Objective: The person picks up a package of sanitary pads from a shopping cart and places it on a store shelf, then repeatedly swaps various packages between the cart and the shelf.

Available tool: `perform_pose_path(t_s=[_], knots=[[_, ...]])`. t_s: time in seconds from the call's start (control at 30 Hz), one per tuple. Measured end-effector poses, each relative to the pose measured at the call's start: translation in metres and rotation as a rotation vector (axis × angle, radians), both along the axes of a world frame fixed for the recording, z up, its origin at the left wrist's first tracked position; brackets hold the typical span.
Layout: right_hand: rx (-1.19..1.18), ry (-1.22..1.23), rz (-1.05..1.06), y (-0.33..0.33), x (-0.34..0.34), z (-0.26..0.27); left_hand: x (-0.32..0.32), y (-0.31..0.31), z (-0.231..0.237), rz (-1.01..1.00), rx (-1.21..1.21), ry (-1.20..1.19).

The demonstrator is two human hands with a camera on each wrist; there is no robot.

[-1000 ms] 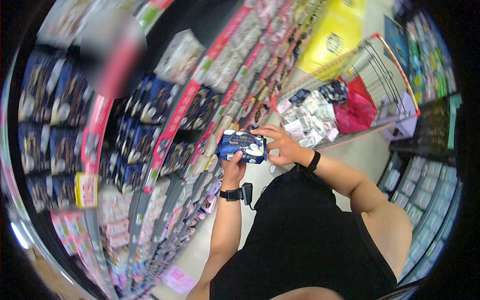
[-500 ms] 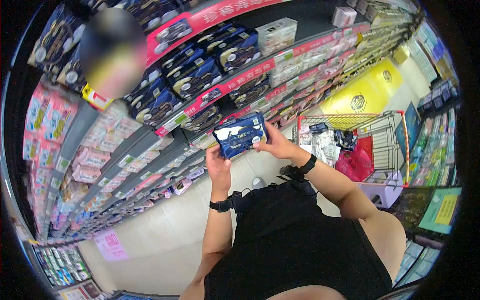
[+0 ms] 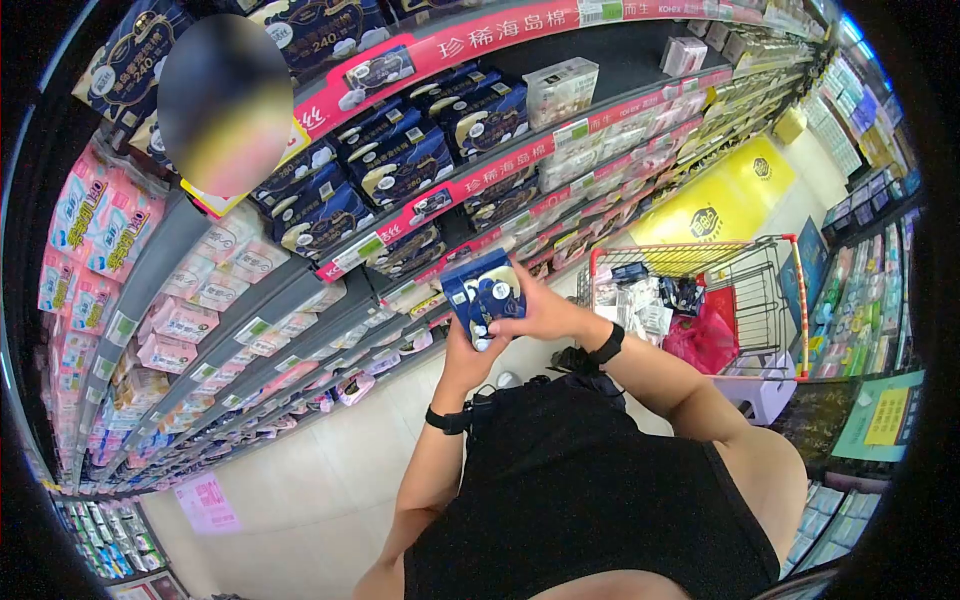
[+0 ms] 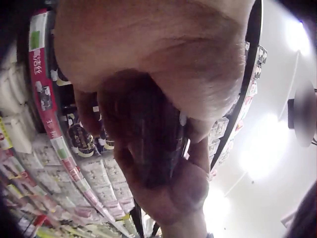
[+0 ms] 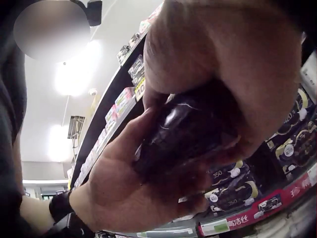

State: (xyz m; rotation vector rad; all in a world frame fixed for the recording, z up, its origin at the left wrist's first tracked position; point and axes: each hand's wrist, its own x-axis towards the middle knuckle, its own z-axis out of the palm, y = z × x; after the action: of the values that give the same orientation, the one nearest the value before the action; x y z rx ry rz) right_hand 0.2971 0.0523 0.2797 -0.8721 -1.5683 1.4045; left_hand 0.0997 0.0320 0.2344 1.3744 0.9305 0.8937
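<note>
Both hands hold one dark blue package (image 3: 484, 290) with white print in front of the body in the head view. The left hand (image 3: 468, 358) grips its lower end from below. On its right side the right hand (image 3: 548, 308) grips it, thumb across the front face. In the left wrist view the package (image 4: 158, 134) is a dark shape between the two palms. The right wrist view shows the shiny wrapper (image 5: 183, 134) between the left hand (image 5: 116, 186) and the right hand (image 5: 223, 59); some fingertips are hidden behind it.
Shelves of blue packs (image 3: 400, 160) and pink packs (image 3: 105, 215) rise ahead and to the left. A shopping cart (image 3: 797, 300) with a pink bag (image 3: 702, 340) and several packages stands at the right. A yellow sheet (image 3: 715, 205) lies beyond it; a pink floor sign (image 3: 207, 503) is at lower left.
The package has turned from lying crosswise to standing more upright, and the hands have come closer together around it. The head view has swung, bringing the shelf fronts more squarely into sight.
</note>
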Motion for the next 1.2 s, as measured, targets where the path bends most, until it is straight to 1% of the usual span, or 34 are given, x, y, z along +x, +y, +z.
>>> perform_pose_path(t_s=[0.07,0.1,0.13,0.17,0.2,0.27,0.3,0.4,0.43,0.47,0.53,0.63,0.67,0.73,0.77,0.8,0.87,0.93,0.97,1.07,1.13,1.2], knots=[[-0.086,0.019,0.015,-0.002,-0.002,0.005,-0.002,-0.002,-0.006,0.033,0.060,-0.070],[-0.043,-0.029,0.027,0.002,-0.001,0.006,-0.003,-0.004,-0.007,0.055,0.093,-0.105],[0.000,-0.076,0.042,0.006,0.000,0.009,-0.006,-0.006,-0.015,0.018,0.110,-0.159],[-0.031,-0.141,0.060,0.004,0.004,0.014,-0.010,-0.006,-0.021,0.012,0.208,-0.055],[0.028,-0.239,0.094,0.006,0.006,0.018,-0.013,-0.007,-0.018,0.006,0.300,0.051],[0.144,-0.430,0.162,0.010,0.007,0.025,-0.019,-0.005,-0.013,0.041,0.123,0.013],[0.244,-0.542,0.143,0.009,0.003,0.038,-0.010,-0.007,0.002,0.326,0.105,-0.230],[0.194,-0.543,0.213,0.021,-0.006,0.067,-0.029,0.004,0.028,0.351,0.194,-0.175],[0.260,-0.436,0.151,0.026,-0.011,0.063,-0.034,0.005,0.024,0.378,0.091,-0.231],[0.080,-0.498,0.121,0.030,-0.013,0.070,-0.039,0.009,0.026,0.392,0.149,-0.243],[-0.092,-0.476,0.181,0.041,-0.017,0.074,-0.044,0.010,0.035,0.459,0.174,-0.294],[0.238,-0.237,0.143,0.054,-0.029,0.060,-0.058,0.017,0.046,0.553,0.275,-0.286],[0.257,-0.149,0.053,0.058,-0.034,0.056,-0.064,0.020,0.051,0.600,0.354,-0.255],[0.265,0.106,-0.087,0.065,-0.055,0.071,-0.075,0.032,0.062,0.688,0.499,-0.187],[0.352,0.086,-0.174,0.073,-0.064,0.080,-0.080,0.040,0.066,0.760,0.566,-0.080],[0.350,0.141,-0.195,0.083,-0.072,0.087,-0.085,0.042,0.083,0.824,0.612,0.069],[0.357,0.293,-0.174,0.097,-0.091,0.105,-0.089,0.050,0.127,0.891,0.784,0.277],[0.352,0.277,-0.154,0.112,-0.102,0.118,-0.099,0.066,0.142,0.977,0.923,0.386],[0.349,0.268,-0.142,0.118,-0.106,0.123,-0.102,0.070,0.152,0.985,0.940,0.421],[0.405,0.210,-0.197,0.136,-0.116,0.137,-0.112,0.093,0.162,0.992,0.991,0.462],[0.562,0.101,-0.278,0.155,-0.119,0.140,-0.115,0.105,0.169,0.922,0.975,0.465],[0.561,0.062,-0.262,0.168,-0.118,0.145,-0.115,0.116,0.172,0.872,0.982,0.427]])
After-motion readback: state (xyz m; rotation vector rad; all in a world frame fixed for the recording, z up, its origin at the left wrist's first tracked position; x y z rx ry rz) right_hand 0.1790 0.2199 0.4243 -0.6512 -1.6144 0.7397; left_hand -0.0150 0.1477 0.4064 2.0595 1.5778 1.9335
